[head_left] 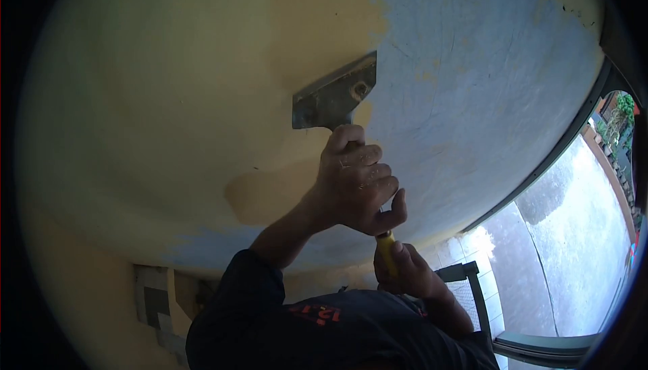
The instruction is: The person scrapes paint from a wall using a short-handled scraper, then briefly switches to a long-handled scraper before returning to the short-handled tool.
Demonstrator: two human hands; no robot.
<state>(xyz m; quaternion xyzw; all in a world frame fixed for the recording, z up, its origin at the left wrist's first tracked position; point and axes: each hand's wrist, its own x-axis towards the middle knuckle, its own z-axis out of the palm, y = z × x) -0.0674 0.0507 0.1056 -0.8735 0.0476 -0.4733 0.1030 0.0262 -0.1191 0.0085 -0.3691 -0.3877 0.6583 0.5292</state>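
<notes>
A long-handled scraper (331, 105) with a wide, dark, stained metal blade lies against the painted wall (169, 114). Its blade edge is tilted, touching a yellow area close to where bare blue-grey begins. My left hand (359, 184) wraps round the shaft just below the blade, fingers closed and thumb stuck out. Lower down, near my chest, my right hand (413, 272) closes on the yellow handle (387, 254). Most of the shaft is hidden behind my left hand.
Blue-grey patches (459, 87) with fine cracks cover the right part of the wall. A dark frame (574, 120) borders an opening to a paved floor (574, 221) and plants (624, 105). At the lower right stands a dark rail (478, 289). Tiles (155, 296) show at lower left.
</notes>
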